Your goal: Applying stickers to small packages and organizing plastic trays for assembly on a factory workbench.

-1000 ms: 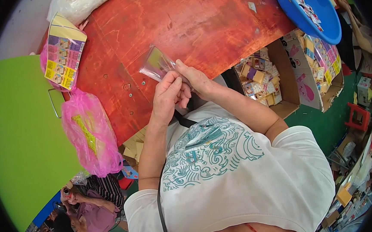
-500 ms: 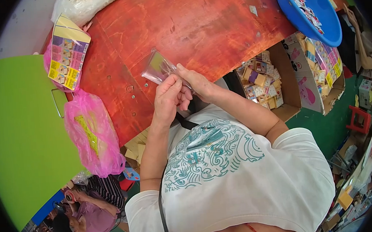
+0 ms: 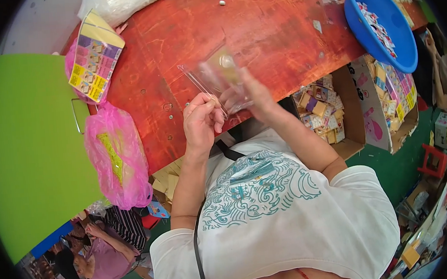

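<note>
Above the red table's near edge, my left hand (image 3: 201,121) is closed, thumb against fingers, pinching a thin clear plastic sleeve (image 3: 198,83) seen almost edge-on. Just to its right, my right hand (image 3: 258,96) is smeared by motion. Its thumb lies at the right side of more clear plastic bags (image 3: 222,69), and its fingers show through them from behind. These bags are blurred and glossy, with a bright reflection. How many bags there are, I cannot tell.
A blue basin (image 3: 352,19) of small packets stands at the table's far right. Cardboard boxes (image 3: 354,115) of packets sit below the right edge. A pink plastic bag (image 3: 116,162) and printed card sheets (image 3: 96,55) hang at left, by a green panel (image 3: 32,153). Another person (image 3: 109,253) is lower left.
My hands, together on the clear plastic half a second ago, have drawn apart. The right hand has moved rightward with the bags; the left keeps a thin sleeve. The view has shifted slightly.
</note>
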`<action>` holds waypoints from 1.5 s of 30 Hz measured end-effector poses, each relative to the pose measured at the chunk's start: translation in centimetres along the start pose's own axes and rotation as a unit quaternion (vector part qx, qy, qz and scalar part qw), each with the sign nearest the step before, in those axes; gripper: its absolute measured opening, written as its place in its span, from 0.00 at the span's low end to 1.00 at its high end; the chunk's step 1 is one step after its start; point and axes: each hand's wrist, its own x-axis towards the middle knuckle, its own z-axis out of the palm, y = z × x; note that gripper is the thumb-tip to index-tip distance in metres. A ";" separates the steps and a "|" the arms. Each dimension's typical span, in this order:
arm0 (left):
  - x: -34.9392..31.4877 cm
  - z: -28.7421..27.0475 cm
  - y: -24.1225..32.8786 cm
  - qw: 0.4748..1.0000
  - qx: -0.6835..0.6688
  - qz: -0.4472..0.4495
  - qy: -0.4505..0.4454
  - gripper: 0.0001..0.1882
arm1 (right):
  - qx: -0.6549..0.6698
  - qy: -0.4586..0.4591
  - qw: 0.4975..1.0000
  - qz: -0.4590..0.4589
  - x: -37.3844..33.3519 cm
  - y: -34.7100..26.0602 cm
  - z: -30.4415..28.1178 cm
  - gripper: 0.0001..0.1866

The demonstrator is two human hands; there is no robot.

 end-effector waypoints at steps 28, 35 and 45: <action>2.0 4.1 1.2 0.974 0.212 -0.032 -0.067 0.11 | -0.026 -0.011 0.995 -0.097 -1.1 -0.7 1.5 0.39; 2.1 3.3 0.3 0.986 0.146 -0.033 -0.073 0.10 | -0.057 -0.004 0.993 -0.101 -1.3 -0.4 1.8 0.40; 2.2 2.7 0.1 0.987 0.145 -0.031 -0.056 0.10 | -0.033 -0.027 0.997 -0.068 -1.0 0.0 1.6 0.37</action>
